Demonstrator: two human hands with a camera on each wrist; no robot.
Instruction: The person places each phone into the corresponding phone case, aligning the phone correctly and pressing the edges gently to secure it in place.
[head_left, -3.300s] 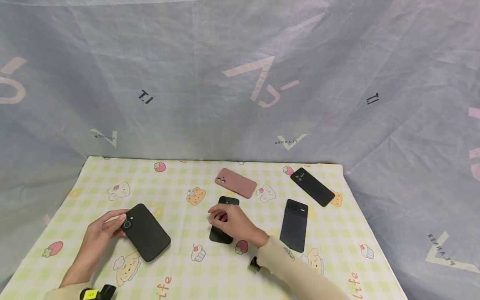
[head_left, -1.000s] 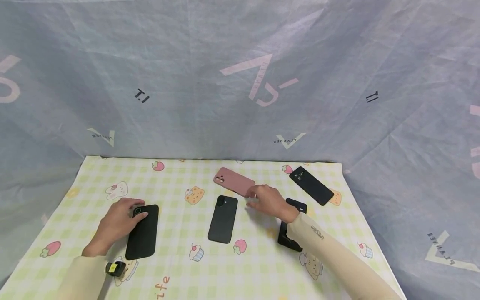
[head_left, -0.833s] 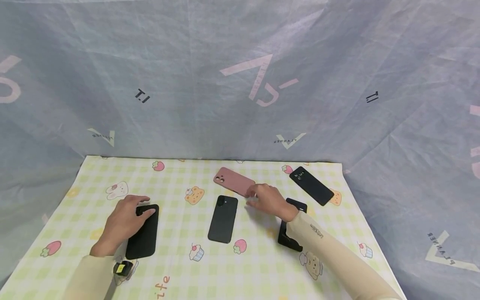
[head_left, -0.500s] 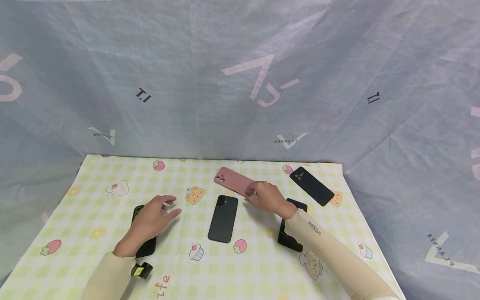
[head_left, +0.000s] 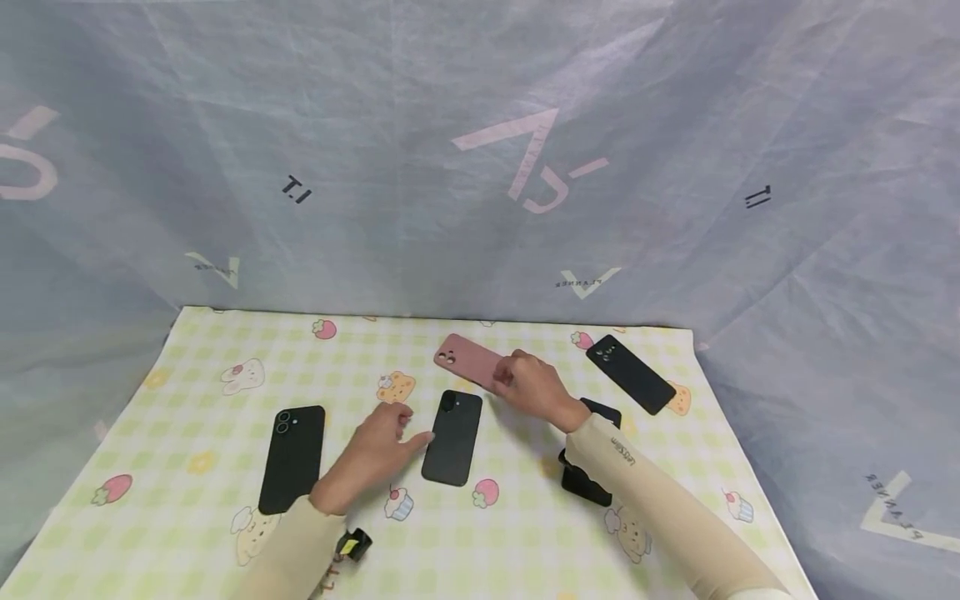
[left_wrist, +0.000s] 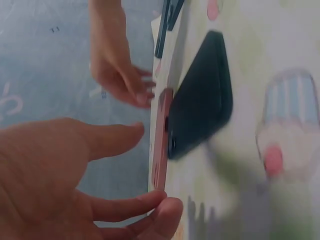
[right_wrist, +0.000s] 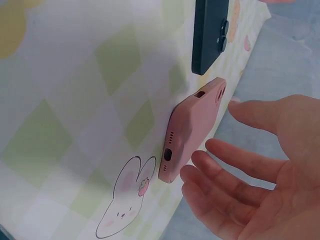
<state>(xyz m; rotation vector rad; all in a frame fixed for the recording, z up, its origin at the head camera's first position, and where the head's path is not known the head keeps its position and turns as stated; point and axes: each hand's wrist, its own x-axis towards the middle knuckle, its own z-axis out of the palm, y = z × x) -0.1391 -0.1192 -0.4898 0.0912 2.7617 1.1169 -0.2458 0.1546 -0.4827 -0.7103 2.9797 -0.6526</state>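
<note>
My left hand [head_left: 378, 442] hovers at the left edge of a dark phone [head_left: 453, 442] lying in the middle of the cloth. Its fingers are spread, with a gap between thumb and fingertips in the left wrist view. A pink phone case [head_left: 467, 358] with camera cutouts lies behind that phone. Over the case's right end is my right hand [head_left: 534, 387], fingers loosely bent. From the right wrist, this hand holds nothing, and the pink case shows its port hole and speaker holes. A black phone [head_left: 292, 458] with two camera rings lies left of my left hand.
Under my right forearm lies another black phone [head_left: 585, 487], partly hidden by the sleeve. A black phone case [head_left: 632, 375] with several camera holes sits at the back right. A checked cloth [head_left: 187, 517] covers the table, and a grey curtain [head_left: 420, 208] hangs behind it.
My left hand has let go of the black phone on the left and moved right to the middle phone. My right hand has moved from the middle phone to the pink case's right end.
</note>
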